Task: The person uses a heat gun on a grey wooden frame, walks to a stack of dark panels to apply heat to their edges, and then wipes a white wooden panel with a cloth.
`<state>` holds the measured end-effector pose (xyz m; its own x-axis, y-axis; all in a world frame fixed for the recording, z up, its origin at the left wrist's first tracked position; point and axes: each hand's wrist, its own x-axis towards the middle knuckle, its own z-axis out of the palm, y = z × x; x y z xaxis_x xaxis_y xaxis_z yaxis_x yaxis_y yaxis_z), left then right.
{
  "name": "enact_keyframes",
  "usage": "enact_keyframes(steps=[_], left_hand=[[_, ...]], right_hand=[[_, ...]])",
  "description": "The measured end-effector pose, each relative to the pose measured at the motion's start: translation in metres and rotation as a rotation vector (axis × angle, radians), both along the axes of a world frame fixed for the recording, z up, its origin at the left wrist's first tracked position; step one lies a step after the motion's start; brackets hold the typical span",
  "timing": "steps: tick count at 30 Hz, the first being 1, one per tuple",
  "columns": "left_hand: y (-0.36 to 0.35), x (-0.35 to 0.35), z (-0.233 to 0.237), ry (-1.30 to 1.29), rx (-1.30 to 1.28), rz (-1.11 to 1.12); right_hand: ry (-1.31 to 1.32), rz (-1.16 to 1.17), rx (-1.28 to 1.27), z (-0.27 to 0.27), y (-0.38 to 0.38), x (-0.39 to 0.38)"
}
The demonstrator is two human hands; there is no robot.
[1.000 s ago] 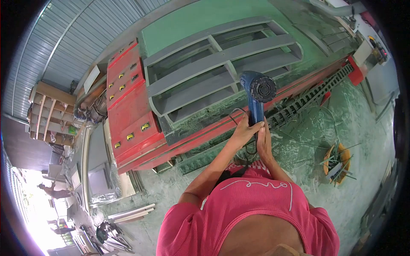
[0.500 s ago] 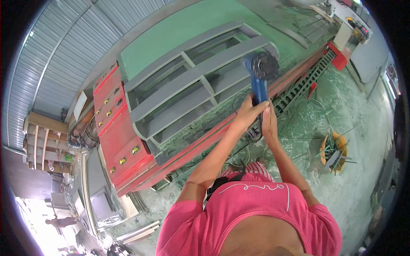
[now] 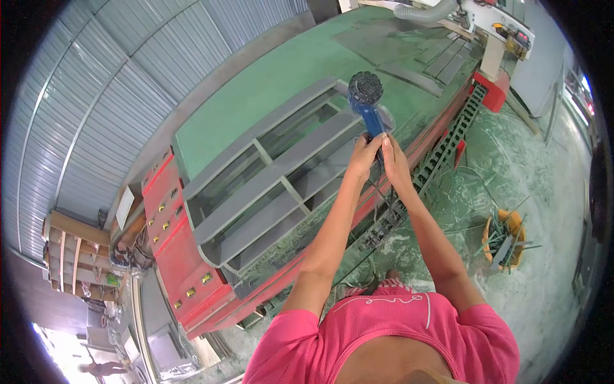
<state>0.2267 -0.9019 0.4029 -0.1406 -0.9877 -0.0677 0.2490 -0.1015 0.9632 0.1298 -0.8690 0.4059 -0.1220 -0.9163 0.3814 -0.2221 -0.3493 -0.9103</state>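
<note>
Blue-bodied, the power tool (image 3: 369, 105) hangs above the grey cut panel (image 3: 268, 185) on the green machine bed (image 3: 256, 83). Its long axis runs from the hands up to a round black vented end facing the camera, with the nose pointing away at the panel. The left hand (image 3: 362, 158) and right hand (image 3: 395, 163) both clasp the handle. The bed's red rail (image 3: 275, 288) runs beneath the forearms, and open floor (image 3: 550, 192) lies to the right.

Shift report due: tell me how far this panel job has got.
Done: the grey panel lies cut, with open slots, on the green bed. In hand: left hand and right hand grip the blue tool, raised over it. Left: the panel is not yet lifted off.
</note>
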Motion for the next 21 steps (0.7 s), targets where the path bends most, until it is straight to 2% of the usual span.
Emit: enact_keyframes(steps=[4, 6, 11, 15, 21], left_hand=[[-0.007, -0.005, -0.004, -0.016, 0.000, -0.016], [-0.010, -0.008, -0.005, -0.018, -0.002, -0.010], [-0.001, -0.013, 0.001, -0.031, -0.028, 0.043], [0.029, 0.001, 0.010, -0.049, -0.049, 0.044], [0.110, 0.041, 0.022, -0.005, -0.050, 0.243]], right_hand=[[-0.016, 0.016, 0.029, 0.000, -0.002, -0.009], [-0.028, 0.107, 0.048, 0.001, -0.003, -0.014], [-0.004, 0.075, -0.002, -0.001, -0.001, -0.013], [-0.021, 0.119, -0.017, 0.000, 0.019, -0.001], [-0.051, 0.280, 0.090, -0.015, 0.071, 0.039]])
